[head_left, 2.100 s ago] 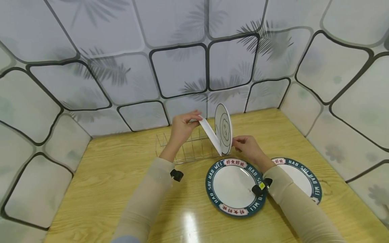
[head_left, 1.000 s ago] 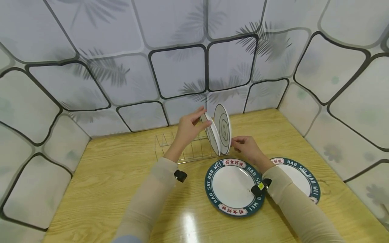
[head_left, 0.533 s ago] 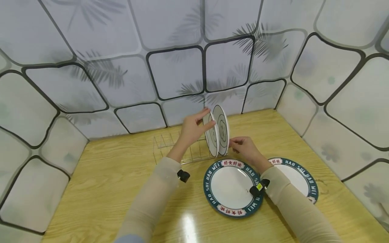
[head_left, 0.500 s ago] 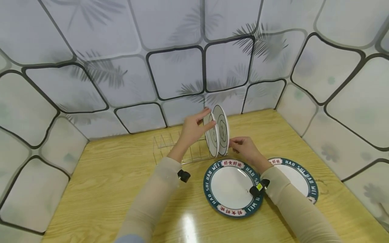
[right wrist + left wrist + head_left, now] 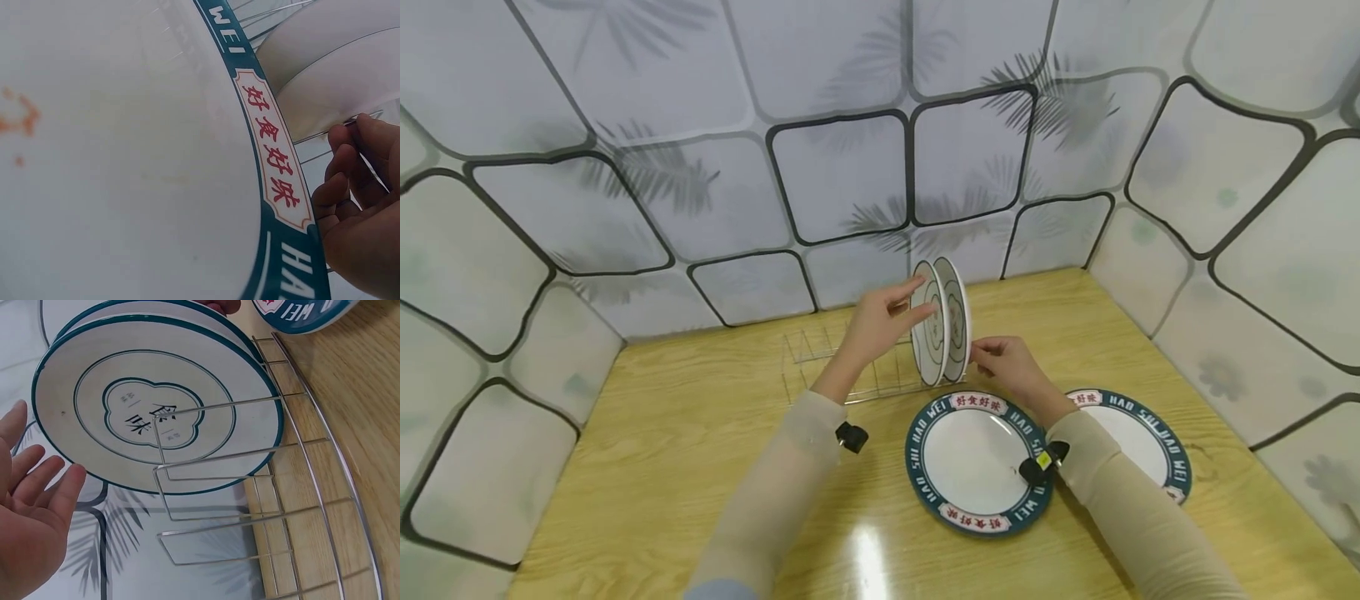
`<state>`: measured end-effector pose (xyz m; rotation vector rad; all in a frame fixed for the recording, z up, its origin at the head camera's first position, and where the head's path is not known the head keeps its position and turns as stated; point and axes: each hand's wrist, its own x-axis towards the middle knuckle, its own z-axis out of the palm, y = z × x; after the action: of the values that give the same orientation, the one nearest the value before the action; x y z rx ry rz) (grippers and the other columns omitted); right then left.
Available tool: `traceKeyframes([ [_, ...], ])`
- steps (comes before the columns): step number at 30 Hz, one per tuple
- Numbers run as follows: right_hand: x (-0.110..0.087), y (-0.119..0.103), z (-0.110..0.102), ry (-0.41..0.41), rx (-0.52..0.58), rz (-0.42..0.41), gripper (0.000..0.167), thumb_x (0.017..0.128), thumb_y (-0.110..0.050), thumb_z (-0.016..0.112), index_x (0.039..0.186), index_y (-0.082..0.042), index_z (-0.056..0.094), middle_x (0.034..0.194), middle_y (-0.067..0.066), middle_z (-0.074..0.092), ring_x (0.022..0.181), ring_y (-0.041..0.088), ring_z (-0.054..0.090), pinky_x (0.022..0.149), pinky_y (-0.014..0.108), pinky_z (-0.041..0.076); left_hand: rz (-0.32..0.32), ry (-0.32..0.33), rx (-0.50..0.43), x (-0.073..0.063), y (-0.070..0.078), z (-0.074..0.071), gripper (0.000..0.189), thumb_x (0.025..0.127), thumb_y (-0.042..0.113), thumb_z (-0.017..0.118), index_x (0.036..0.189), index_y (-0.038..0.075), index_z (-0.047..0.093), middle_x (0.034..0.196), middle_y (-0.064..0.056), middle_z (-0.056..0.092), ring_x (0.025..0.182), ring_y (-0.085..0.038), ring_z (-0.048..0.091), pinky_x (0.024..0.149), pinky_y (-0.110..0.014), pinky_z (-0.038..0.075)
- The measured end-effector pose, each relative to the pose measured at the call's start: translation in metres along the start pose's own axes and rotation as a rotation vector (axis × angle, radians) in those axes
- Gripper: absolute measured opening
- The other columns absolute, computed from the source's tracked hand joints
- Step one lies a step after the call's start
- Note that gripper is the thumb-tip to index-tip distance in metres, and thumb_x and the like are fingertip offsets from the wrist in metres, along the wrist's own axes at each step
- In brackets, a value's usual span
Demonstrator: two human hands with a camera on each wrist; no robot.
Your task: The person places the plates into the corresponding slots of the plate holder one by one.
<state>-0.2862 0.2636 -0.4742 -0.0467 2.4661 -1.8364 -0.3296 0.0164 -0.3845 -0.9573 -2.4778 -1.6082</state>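
Two white plates with dark rims stand on edge, side by side, in the right end of a wire dish rack [image 5: 880, 393]. My left hand [image 5: 876, 325] is beside the nearer-left plate [image 5: 928, 358]. In the left wrist view its fingers [image 5: 65, 487] are spread apart, close to that plate's rim, holding nothing. Just behind it leans the other upright plate [image 5: 959, 321]. At the rack's right end my right hand [image 5: 1011, 365] pinches a wire end between thumb and forefinger, seen beneath the plates in the right wrist view.
A large plate [image 5: 973, 462] with a green lettered rim lies flat before the rack, under the right wrist. Another such plate [image 5: 1138, 433] lies to its right, partly hidden by the forearm. Patterned walls [image 5: 842, 175] enclose the wooden table [image 5: 700, 467].
The left plate has swung from a leftward tilt to nearly upright beside the other one. My left hand has moved right with it and loosened off its rim. My right hand stays put.
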Motion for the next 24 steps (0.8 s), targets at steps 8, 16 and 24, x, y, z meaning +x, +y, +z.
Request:
traceKeyframes([
  [8,-0.001,-0.005,0.001,0.004,0.007,0.015,0.027,0.103,-0.019,0.057,0.119,-0.002,0.07,0.107,0.011,0.066,0.093,0.027,0.054,0.078,0.028,0.052,-0.057,0.032,-0.076,-0.018,0.0,-0.011,0.054,0.092,0.038,0.071,0.14,0.019,0.058,0.14,0.003,0.056,0.123,-0.015,0.057,0.096,-0.026,0.051],
  [16,-0.001,-0.002,0.003,0.0,0.032,0.011,0.028,0.102,-0.019,0.058,0.12,-0.001,0.069,0.106,0.012,0.067,0.092,0.027,0.054,0.078,0.026,0.052,-0.131,0.075,-0.073,-0.045,0.004,-0.021,0.048,0.093,0.035,0.07,0.137,0.017,0.06,0.131,-0.001,0.064,0.109,-0.01,0.065,0.09,-0.029,0.055],
  [24,0.001,-0.002,0.003,-0.008,0.076,0.044,0.03,0.102,-0.022,0.058,0.121,-0.001,0.068,0.112,0.012,0.066,0.097,0.028,0.053,0.083,0.028,0.052,-0.209,0.061,-0.093,-0.076,0.004,-0.031,0.051,0.094,0.036,0.069,0.139,0.013,0.058,0.13,-0.001,0.064,0.111,-0.013,0.064,0.093,-0.031,0.054],
])
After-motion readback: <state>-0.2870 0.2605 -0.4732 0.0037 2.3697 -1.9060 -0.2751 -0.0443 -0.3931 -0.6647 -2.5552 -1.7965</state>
